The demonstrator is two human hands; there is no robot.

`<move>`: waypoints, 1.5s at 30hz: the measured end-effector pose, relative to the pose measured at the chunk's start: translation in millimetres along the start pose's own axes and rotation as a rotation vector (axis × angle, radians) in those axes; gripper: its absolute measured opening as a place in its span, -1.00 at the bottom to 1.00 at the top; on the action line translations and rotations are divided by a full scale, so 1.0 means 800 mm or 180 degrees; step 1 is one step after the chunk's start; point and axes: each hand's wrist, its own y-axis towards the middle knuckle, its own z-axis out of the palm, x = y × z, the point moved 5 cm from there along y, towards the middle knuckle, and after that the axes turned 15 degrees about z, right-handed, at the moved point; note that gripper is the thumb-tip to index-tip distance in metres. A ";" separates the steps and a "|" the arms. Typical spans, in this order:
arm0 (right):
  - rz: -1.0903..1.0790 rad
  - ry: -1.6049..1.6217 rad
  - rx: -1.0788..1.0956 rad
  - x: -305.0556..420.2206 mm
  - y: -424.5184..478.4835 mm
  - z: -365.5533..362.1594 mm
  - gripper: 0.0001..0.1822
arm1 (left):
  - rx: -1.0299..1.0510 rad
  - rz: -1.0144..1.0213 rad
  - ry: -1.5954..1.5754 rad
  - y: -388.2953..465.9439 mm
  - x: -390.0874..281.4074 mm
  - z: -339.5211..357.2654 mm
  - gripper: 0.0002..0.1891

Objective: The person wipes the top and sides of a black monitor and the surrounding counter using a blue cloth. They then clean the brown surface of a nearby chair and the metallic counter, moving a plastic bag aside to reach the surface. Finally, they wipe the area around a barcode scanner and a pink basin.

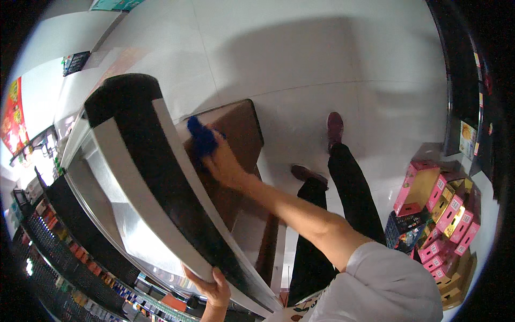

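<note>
My right hand (pixel 225 167) holds a bunched blue cloth (pixel 203 139) against or just above the brown side panel (pixel 237 137) of a display counter. Blur hides exactly how the cloth touches the panel. My left hand (pixel 211 287) grips the white rim (pixel 149 209) of the counter, its thumb on the near side and its fingers over the edge. A broad black band (pixel 161 181) runs between that rim and a thinner white strip (pixel 201 189). Behind the rim lies a shiny, see-through surface (pixel 141 237).
Pink cardboard boxes (pixel 436 257) are stacked on the right, around a dark plastic basket (pixel 404 231). Black shelving (pixel 458 80) borders the pale tiled floor (pixel 289 52). Stocked shelves (pixel 80 257) stand at lower left. My shoes (pixel 335 129) are beside the counter.
</note>
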 end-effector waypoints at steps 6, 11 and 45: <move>-0.0957 0.0340 -0.0325 0.011 -0.001 0.024 -0.37 | 0.0089 -0.0269 0.0434 -0.044 0.021 -0.017 -0.13; -0.0037 0.0382 -0.0471 -0.112 0.057 0.009 -0.42 | 0.0153 -0.0143 0.1098 -0.110 0.068 -0.046 0.02; 0.0787 0.2600 -0.0069 -0.138 -0.120 0.080 -0.15 | 0.0332 0.0159 0.1334 -0.047 0.056 -0.053 0.01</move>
